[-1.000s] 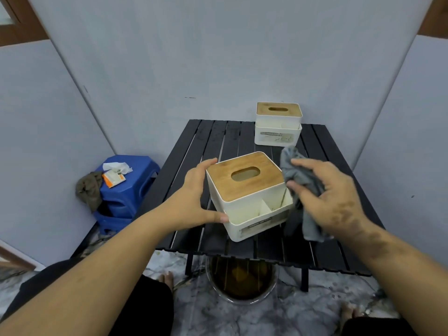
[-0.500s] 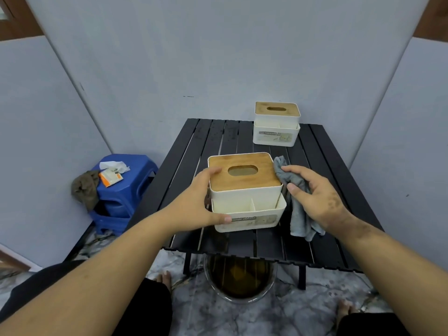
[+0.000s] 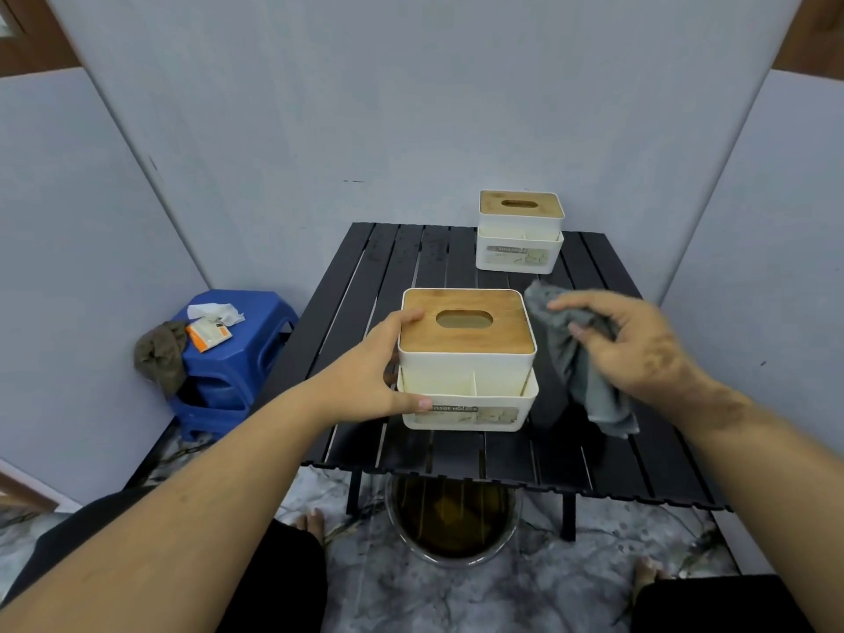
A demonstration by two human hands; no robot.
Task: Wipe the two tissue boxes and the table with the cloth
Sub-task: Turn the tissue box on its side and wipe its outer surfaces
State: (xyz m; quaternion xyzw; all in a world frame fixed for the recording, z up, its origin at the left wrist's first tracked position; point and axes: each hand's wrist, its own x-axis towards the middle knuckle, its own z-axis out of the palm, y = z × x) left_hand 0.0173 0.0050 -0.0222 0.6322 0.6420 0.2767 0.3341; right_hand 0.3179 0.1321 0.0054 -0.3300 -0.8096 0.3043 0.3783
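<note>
A white tissue box with a wooden lid (image 3: 466, 358) stands upright near the front of the black slatted table (image 3: 356, 276). My left hand (image 3: 379, 372) grips its left side, thumb on the front wall and fingers at the lid's edge. My right hand (image 3: 639, 349) holds a grey cloth (image 3: 575, 358) just right of the box, a little apart from it, with the cloth hanging down toward the table. A second, matching tissue box (image 3: 519, 233) stands at the table's far right edge.
A blue plastic stool (image 3: 228, 358) at the left carries a brown rag, a packet and a tissue. A metal basin of dark water (image 3: 452, 518) sits on the floor under the table's front edge. Grey panels wall in the table on three sides.
The near box went from tilted to upright and flat on the table. My right hand with the cloth drew away from the box's right side.
</note>
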